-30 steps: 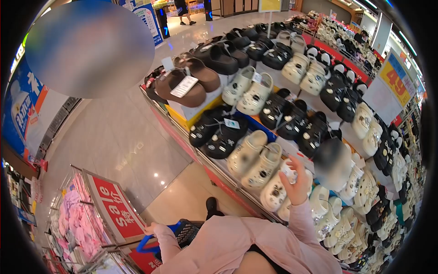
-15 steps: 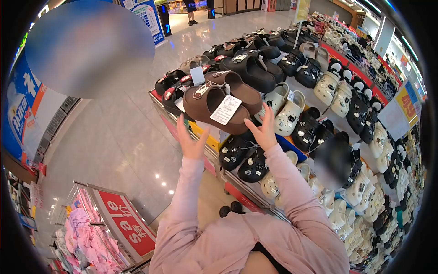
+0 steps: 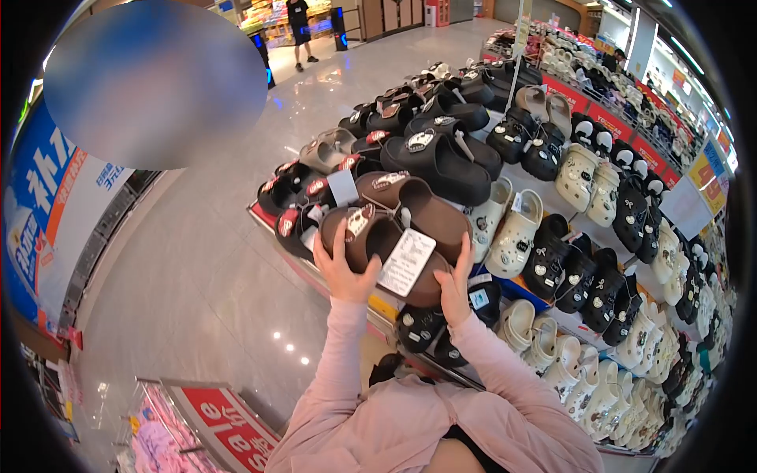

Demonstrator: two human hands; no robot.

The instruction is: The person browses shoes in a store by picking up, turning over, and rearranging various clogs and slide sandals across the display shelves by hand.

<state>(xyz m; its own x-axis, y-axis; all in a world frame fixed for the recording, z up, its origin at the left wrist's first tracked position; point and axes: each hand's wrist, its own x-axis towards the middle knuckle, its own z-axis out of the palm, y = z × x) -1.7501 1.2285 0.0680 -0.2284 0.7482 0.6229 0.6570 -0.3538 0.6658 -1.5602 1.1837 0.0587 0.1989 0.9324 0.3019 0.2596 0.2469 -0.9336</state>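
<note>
A pair of brown slide slippers (image 3: 435, 217) with cartoon badges on the straps lies at the near corner of the shoe display. My left hand (image 3: 345, 268) grips the left slipper's side, fingers on the strap and thumb near the white paper tag (image 3: 407, 262). On the opposite side, my right hand (image 3: 456, 280) is closed against the slippers' edge, its thumb by the heel of the nearer one. The tag hangs over the slippers and covers part of the footbed. Black clogs (image 3: 419, 325) sit just below my right hand.
Black slides (image 3: 445, 165) and white clogs (image 3: 516, 232) crowd the display around the pair. A thin sign pole (image 3: 517, 63) rises behind. At lower left stands a bin with a red sale sign (image 3: 225, 422). A person (image 3: 299, 31) stands in the far walkway.
Both hands have closed in from beside the brown slippers and now hold them at the sides. The view has shifted, and the far person shows more fully.
</note>
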